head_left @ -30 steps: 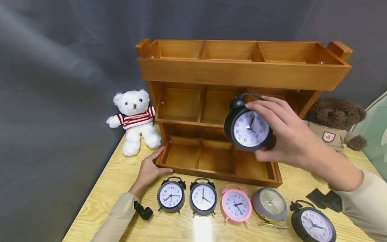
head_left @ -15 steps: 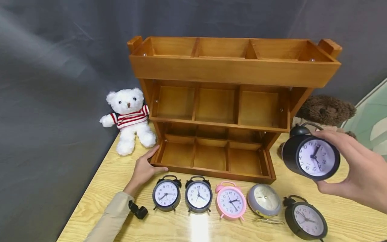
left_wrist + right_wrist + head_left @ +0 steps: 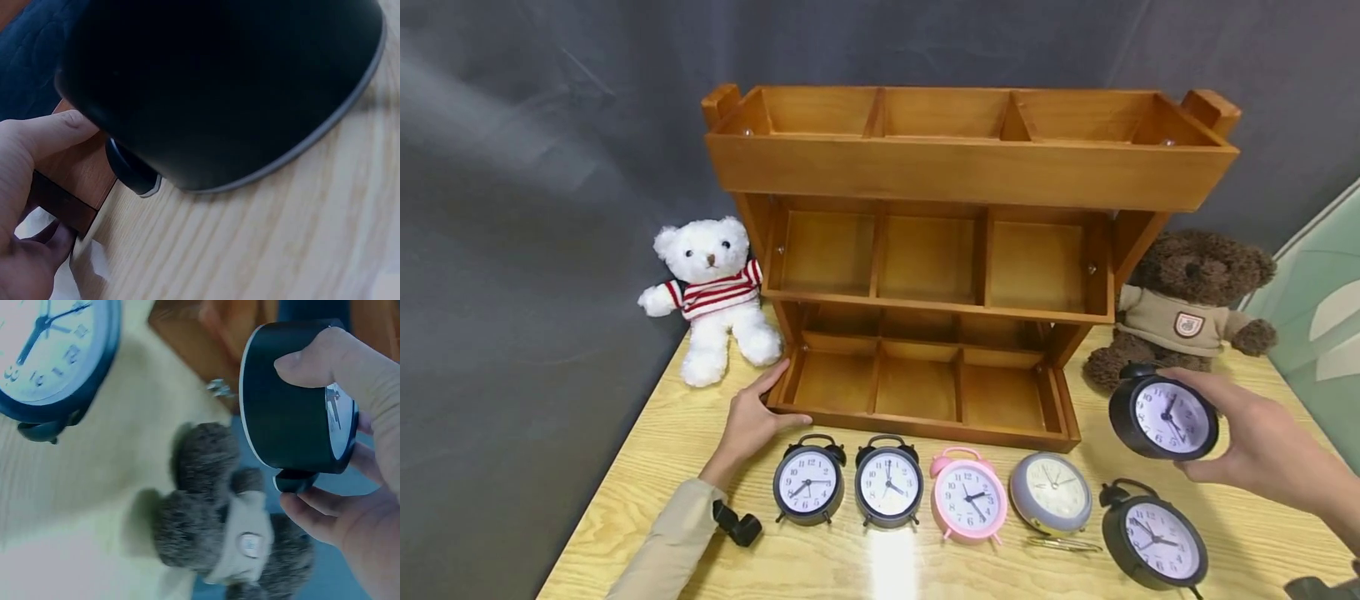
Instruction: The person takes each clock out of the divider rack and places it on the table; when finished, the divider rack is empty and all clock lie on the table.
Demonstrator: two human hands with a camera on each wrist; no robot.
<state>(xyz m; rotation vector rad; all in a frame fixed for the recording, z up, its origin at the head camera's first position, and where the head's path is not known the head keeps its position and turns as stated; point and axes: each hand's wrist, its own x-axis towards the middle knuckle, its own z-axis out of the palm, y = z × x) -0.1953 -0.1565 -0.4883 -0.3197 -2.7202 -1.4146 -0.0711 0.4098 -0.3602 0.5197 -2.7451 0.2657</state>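
Observation:
My right hand [image 3: 1262, 437] grips a black alarm clock [image 3: 1165, 417] by its side, above the table at the right. In the right wrist view the thumb lies along the black case [image 3: 284, 406] and the fingers curl around the far side. My left hand [image 3: 752, 417] holds the lower left corner of a three-tier wooden shelf [image 3: 917, 429], thumb at the front and fingers at the side. On the table before the shelf stand two dark alarm clocks [image 3: 808, 483], a pink alarm clock [image 3: 970, 500], a round grey clock [image 3: 1052, 492] and another black alarm clock [image 3: 1157, 542].
A white teddy bear [image 3: 715, 292] in a striped sweater sits left of the shelf. To its right sits a brown teddy bear [image 3: 1187, 300], close behind the held clock. A dark cloth [image 3: 550, 250] hangs behind. The table's left edge [image 3: 610, 467] slants past my left forearm.
My right hand has carried the black alarm clock from in front of the shelf's middle tier to the right, then down toward the table. My left hand stays at the shelf corner.

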